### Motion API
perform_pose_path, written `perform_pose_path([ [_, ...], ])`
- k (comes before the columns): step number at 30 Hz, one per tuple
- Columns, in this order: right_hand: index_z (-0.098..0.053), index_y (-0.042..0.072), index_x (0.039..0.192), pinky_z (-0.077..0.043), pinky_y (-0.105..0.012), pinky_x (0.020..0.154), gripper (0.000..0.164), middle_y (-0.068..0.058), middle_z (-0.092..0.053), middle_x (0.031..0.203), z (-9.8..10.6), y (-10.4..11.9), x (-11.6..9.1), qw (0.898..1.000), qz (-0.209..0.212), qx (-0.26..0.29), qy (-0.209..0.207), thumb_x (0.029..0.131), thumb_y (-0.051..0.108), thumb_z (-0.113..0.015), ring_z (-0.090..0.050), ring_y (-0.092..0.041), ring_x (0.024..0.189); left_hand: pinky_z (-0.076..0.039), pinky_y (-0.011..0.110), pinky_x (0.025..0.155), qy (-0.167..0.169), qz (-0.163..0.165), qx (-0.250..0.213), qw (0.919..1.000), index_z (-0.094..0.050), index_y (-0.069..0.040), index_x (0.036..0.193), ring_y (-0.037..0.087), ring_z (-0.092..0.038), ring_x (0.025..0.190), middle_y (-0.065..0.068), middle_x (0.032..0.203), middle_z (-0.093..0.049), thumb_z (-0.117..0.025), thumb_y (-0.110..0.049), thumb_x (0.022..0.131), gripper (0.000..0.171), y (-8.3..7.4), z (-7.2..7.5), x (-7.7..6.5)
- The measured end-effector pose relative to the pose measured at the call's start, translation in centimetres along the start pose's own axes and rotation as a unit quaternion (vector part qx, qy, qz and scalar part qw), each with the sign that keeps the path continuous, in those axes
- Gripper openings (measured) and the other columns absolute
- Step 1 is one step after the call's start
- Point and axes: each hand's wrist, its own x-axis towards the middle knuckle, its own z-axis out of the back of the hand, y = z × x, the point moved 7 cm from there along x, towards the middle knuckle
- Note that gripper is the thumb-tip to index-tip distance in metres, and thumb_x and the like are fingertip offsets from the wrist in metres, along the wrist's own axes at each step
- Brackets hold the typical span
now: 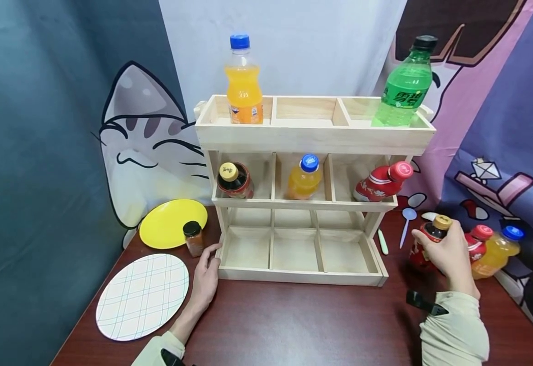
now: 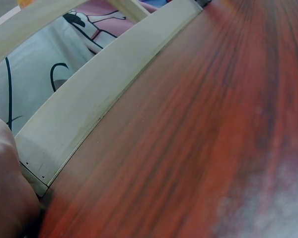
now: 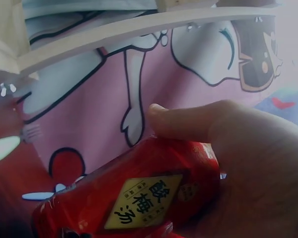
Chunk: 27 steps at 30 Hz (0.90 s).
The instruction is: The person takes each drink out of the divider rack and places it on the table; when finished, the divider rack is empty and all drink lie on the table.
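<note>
Over at the right of the table, my right hand (image 1: pixel 451 256) grips a dark drink bottle (image 1: pixel 418 254) with a gold cap and red label, thumb on one side. The right wrist view shows the red label of this bottle (image 3: pixel 89 206) tilted, with a yellow diamond on it. My left hand (image 1: pixel 206 279) rests against the lower left corner of a three-tier wooden shelf (image 1: pixel 314 140), fingers fairly straight. Behind my right hand are a red bottle (image 1: pixel 477 241) and an orange juice bottle (image 1: pixel 497 254) with a blue cap.
Top-tier bottles are orange soda (image 1: pixel 244 91) and green soda (image 1: pixel 404 89). The middle tier holds a dark bottle (image 1: pixel 236 185), juice bottle (image 1: pixel 304 183) and red bottle (image 1: pixel 376 184). A yellow plate (image 1: pixel 163 223), spice jar (image 1: pixel 194 241), checked plate (image 1: pixel 143 297) and blue spoon (image 1: pixel 406 223) lie around.
</note>
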Motion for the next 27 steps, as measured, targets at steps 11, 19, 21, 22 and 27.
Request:
perform_pose_path([
  [11, -0.022, -0.009, 0.128, -0.030, -0.060, 0.088, 0.082, -0.034, -0.035, 0.118, -1.2, -1.6, 0.4, 1.000, -0.016, 0.009, 0.013, 0.079, 0.044, -0.061, -0.037, -0.048, 0.105, -0.034, 0.022, 0.076, 0.002, 0.004, -0.010, 0.9999, -0.051, -0.016, 0.122, 0.016, -0.045, 0.091, 0.006, 0.118, -0.053, -0.039, -0.008, 0.092, 0.034, 0.0, 0.0, 0.1],
  [19, -0.031, -0.011, 0.125, -0.028, -0.060, 0.086, 0.066, -0.035, -0.037, 0.115, -0.2, -0.9, 0.2, 1.000, 0.012, 0.009, 0.011, 0.085, 0.037, -0.054, -0.037, -0.048, 0.104, -0.034, 0.025, 0.078, 0.002, 0.005, -0.010, 0.9999, -0.051, -0.016, 0.122, 0.015, -0.045, 0.091, 0.008, 0.113, -0.053, -0.039, -0.009, 0.091, 0.034, 0.1, -0.1, 0.1],
  [21, -0.036, -0.007, 0.126, -0.029, -0.058, 0.085, 0.057, -0.034, -0.039, 0.117, 0.3, -0.4, 0.1, 1.000, 0.021, 0.002, -0.006, 0.088, 0.032, -0.050, -0.038, -0.046, 0.105, -0.034, 0.024, 0.078, 0.000, 0.004, -0.007, 1.0000, -0.051, -0.017, 0.122, 0.015, -0.045, 0.091, 0.007, 0.114, -0.053, -0.040, -0.009, 0.091, 0.034, 0.1, 0.0, 0.1],
  [22, -0.036, -0.005, 0.128, -0.029, -0.056, 0.083, 0.054, -0.033, -0.038, 0.119, 0.5, -0.2, 0.0, 1.000, 0.022, -0.004, -0.015, 0.089, 0.030, -0.048, -0.037, -0.045, 0.106, -0.034, 0.024, 0.077, -0.001, 0.004, -0.005, 1.0000, -0.051, -0.017, 0.122, 0.015, -0.045, 0.091, 0.007, 0.113, -0.053, -0.040, -0.009, 0.091, 0.034, 0.1, 0.0, 0.1],
  [27, -0.047, 0.004, 0.126, -0.028, -0.045, 0.074, 0.039, -0.027, -0.045, 0.117, 0.9, 0.5, 0.0, 0.998, 0.041, -0.008, -0.056, 0.089, 0.019, -0.046, -0.041, -0.039, 0.100, -0.033, 0.024, 0.077, 0.000, -0.002, -0.005, 1.0000, -0.051, -0.016, 0.123, 0.016, -0.044, 0.091, 0.008, 0.116, -0.053, -0.039, -0.009, 0.091, 0.034, 0.0, 0.0, 0.0],
])
